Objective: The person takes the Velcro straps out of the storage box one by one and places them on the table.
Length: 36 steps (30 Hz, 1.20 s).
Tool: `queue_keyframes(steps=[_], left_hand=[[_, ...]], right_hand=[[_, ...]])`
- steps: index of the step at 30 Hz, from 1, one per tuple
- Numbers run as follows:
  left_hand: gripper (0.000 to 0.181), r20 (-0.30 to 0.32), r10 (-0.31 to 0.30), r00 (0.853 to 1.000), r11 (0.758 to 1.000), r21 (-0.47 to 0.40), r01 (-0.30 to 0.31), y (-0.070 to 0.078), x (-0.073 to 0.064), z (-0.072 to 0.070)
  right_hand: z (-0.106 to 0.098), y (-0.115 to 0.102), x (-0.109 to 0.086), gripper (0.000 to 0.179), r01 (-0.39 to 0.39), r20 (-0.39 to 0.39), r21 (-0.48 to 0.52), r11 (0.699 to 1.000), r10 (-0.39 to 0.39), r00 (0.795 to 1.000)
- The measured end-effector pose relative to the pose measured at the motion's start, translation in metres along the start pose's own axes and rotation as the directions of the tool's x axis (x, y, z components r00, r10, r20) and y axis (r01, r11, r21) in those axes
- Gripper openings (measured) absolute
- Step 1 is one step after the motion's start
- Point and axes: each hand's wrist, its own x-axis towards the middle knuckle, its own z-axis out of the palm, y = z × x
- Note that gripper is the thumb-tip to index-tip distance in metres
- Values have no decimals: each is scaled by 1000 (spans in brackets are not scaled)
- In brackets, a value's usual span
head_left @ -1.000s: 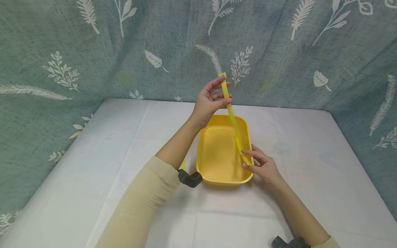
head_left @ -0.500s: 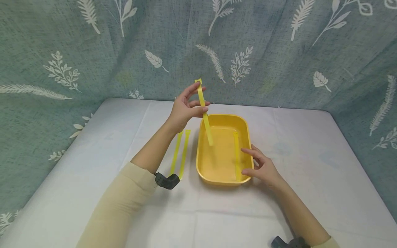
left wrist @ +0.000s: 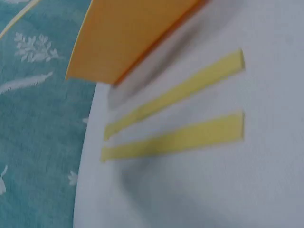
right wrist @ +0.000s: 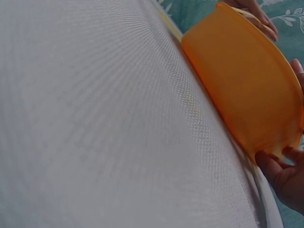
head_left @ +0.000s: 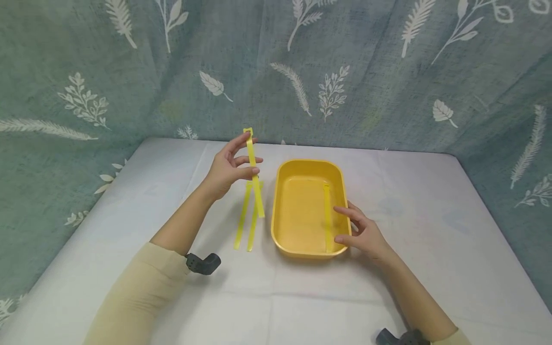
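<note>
My left hand (head_left: 226,170) pinches a thin yellow strip (head_left: 258,199) near its notched upper end, thumb lower down its length. The strip hangs slanted above the table, left of a yellow plastic tray (head_left: 299,206). Beneath it, two similar yellow strips lie side by side on the cloth; the left wrist view shows the upper strip (left wrist: 175,92) and lower strip (left wrist: 175,140). Another strip (head_left: 327,215) lies lengthwise inside the tray along its right side. My right hand (head_left: 365,235) holds the tray's right wall, thumb and index finger spread over the rim, other fingers outside.
A white cloth (head_left: 431,249) covers the table. Behind it and at both sides hangs a green-blue curtain (head_left: 366,96) with white leaf prints. Dark wrist devices sit at my left cuff (head_left: 168,258) and right wrist.
The left hand has carried its strip left and down, from over the tray to above the two table strips. One strip has come away from the right fingers and lies in the tray.
</note>
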Motion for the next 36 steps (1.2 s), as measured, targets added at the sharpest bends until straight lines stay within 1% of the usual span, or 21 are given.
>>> queue_keyframes(steps=[2, 4, 8, 10, 13, 16, 20, 24, 26, 29, 32, 33, 34, 36], left_hand=[[84, 2, -10, 1000, 1000, 12, 10, -3, -8, -10], [86, 18, -16, 1000, 1000, 16, 16, -5, -15, -20], [91, 75, -44, 996, 999, 28, 42, -13, -29, -38], [92, 103, -72, 992, 996, 55, 67, -17, -36, -45], [93, 114, -123, 986, 989, 102, 111, -26, -46, -54], [94, 104, -167, 980, 978, 144, 151, -35, -53, -60], [96, 103, -216, 971, 963, 188, 195, -47, -58, -66], [96, 104, -288, 952, 933, 252, 255, -59, -58, -68], [97, 93, -316, 944, 914, 297, 276, -62, -57, -69], [99, 65, -330, 942, 879, 386, 281, -67, -54, -71], [101, 57, -326, 944, 835, 486, 259, -71, -52, -73], [102, 54, -329, 943, 822, 508, 258, -72, -51, -73], [102, 53, -331, 942, 811, 526, 256, -73, -50, -73], [103, 60, -332, 941, 799, 548, 247, -75, -49, -74]], right_hand=[[0, 0, 0, 63, 4, 7, 3, 1000, -4, 1000], [-1, 1, 0, 63, 5, 7, -3, 1000, -5, 1000], [-1, 2, -1, 62, 4, -4, -18, 1000, -5, 1000], [-2, 2, -1, 61, 5, -7, -18, 1000, -5, 1000], [-1, 3, -2, 61, 1, -4, -17, 1000, -1, 1000], [0, 3, -1, 61, -5, -6, -15, 1000, 5, 1000], [0, 3, 0, 61, -2, -10, -25, 1000, 2, 1000], [0, 2, 0, 61, 14, -7, -21, 1000, -14, 1000], [0, 2, 0, 60, 18, -8, -19, 1000, -18, 1000], [0, 2, 0, 60, 25, -9, -8, 1000, -25, 1000], [0, 3, 0, 59, 30, -9, -5, 1000, -30, 1000], [0, 3, 0, 59, 29, -9, -6, 1000, -29, 1000], [0, 3, 0, 59, 29, -9, -6, 1000, -29, 1000], [0, 3, 0, 59, 27, -8, -7, 1000, -28, 1000]])
